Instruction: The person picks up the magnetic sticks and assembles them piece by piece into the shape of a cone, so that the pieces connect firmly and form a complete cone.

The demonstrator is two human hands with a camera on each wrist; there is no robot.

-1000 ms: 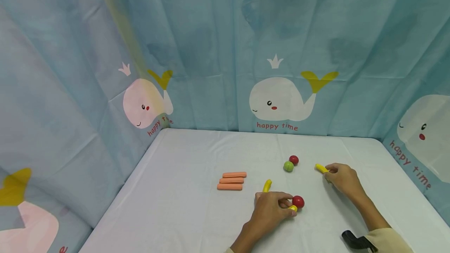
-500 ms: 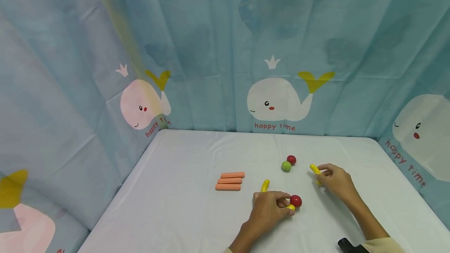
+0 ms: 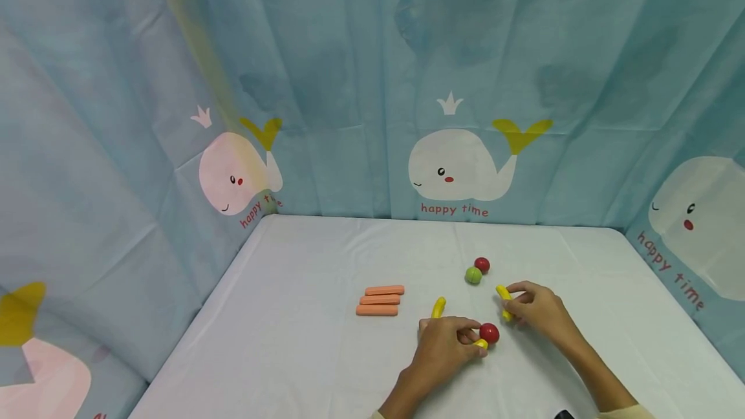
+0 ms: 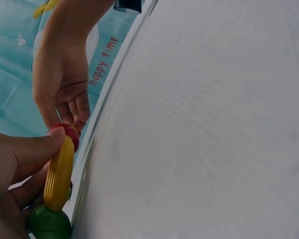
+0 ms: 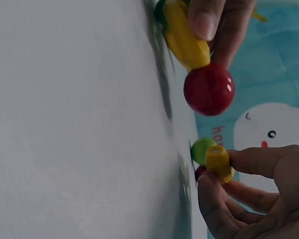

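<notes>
My left hand pinches a ribbed yellow stick between thumb and fingers. A red ball sits on one end of this stick and a dark green ball on the other. Another yellow stick pokes out beyond the left fingers in the head view; whether it joins the green ball is hidden. To the right, my right hand holds a separate yellow stick between thumb and fingertips. A hole shows in that stick's end in the right wrist view. It is apart from the red ball.
Several orange sticks lie stacked side by side left of the hands. Behind them to the right, a light green ball and another red ball rest close together. The white table meets a blue whale-print curtain at the back.
My right hand has come left and nearer, bringing its yellow stick toward the red ball and turning it more lengthwise. The left hand keeps its hold in nearly the same place.
</notes>
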